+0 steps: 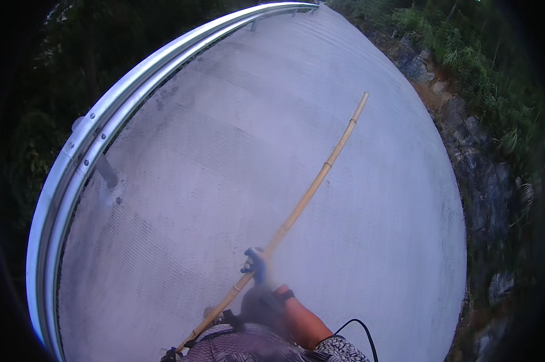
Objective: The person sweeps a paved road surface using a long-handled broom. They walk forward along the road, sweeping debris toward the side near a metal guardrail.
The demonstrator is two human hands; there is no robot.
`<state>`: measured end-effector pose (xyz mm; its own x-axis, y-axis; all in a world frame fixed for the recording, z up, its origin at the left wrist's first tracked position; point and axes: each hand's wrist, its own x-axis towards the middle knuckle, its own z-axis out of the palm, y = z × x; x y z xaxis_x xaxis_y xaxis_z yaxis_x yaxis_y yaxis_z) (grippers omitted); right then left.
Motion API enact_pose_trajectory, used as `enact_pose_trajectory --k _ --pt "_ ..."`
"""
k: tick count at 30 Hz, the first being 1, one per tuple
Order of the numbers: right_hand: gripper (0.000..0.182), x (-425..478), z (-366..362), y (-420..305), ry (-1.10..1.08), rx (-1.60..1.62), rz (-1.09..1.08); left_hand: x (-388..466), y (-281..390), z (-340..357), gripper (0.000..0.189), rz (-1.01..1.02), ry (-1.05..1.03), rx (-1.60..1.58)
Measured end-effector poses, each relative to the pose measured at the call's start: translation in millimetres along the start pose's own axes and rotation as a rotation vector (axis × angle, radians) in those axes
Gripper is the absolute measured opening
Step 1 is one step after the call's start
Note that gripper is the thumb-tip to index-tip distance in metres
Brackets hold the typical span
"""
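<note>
A long bamboo pole (306, 197) runs slantwise from the bottom left edge up to the right, over the pale pavement. My right hand (254, 264), in a blue and light glove, is closed around its lower part. A dark band circles my right wrist, and a patterned sleeve (340, 348) covers the arm farther back. At the bottom edge, dark shapes lie against the pole's lower end; whether my left hand is among them cannot be told. The area around my right wrist is hazy.
A metal guardrail (80, 149) on posts curves along the pavement's left edge, with dark trees beyond. Along the right edge stand a rocky bank (474, 167) and green plants (465, 59). A black cable (367, 332) loops beside my right sleeve. The concrete road (236, 158) stretches ahead.
</note>
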<state>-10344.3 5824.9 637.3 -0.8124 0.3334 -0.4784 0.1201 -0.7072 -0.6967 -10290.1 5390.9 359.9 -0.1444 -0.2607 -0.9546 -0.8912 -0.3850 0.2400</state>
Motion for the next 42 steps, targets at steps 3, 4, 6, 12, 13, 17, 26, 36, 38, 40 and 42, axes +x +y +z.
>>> enact_pose_trajectory --k 3,4,6,12,13,17,26,36,38,40,42 --pt "0.014 -21 -12 -42 0.081 0.018 -0.107 8 -4 10 0.019 -0.024 -0.01 -0.059" --pt "0.013 -30 -14 -55 0.116 0.015 -0.151 10 -1 11 0.019 -0.027 -0.008 -0.112" --pt "0.013 -43 -30 -73 0.179 0.042 -0.196 20 8 20 0.018 -0.034 -0.033 -0.261" --pt "0.015 -98 -95 -97 0.322 0.224 -0.406 -48 75 136 0.017 -0.01 -0.048 -0.504" --pt "0.015 -102 -92 -99 0.35 0.239 -0.42 -36 87 133 0.02 0.084 -0.264 -0.514" --pt "0.019 -126 -133 -103 0.454 0.346 -0.46 -99 103 192 0.025 0.104 -0.464 -0.483" --pt "0.019 -59 -175 -99 0.563 0.432 -0.313 -68 111 217 0.023 0.103 -0.337 -0.423" --pt "0.02 123 -132 -143 0.316 0.328 -0.081 -36 91 180 0.017 0.466 0.034 0.979" --pt "0.02 158 -117 -150 0.277 0.314 -0.048 -41 99 180 0.018 0.567 0.111 1.444" --pt "0.019 191 -91 -155 0.198 0.313 -0.011 -43 105 179 0.018 0.471 0.102 1.299" --pt "0.019 214 -56 -170 0.232 0.238 0.015 -51 113 195 0.017 0.392 0.099 1.188"
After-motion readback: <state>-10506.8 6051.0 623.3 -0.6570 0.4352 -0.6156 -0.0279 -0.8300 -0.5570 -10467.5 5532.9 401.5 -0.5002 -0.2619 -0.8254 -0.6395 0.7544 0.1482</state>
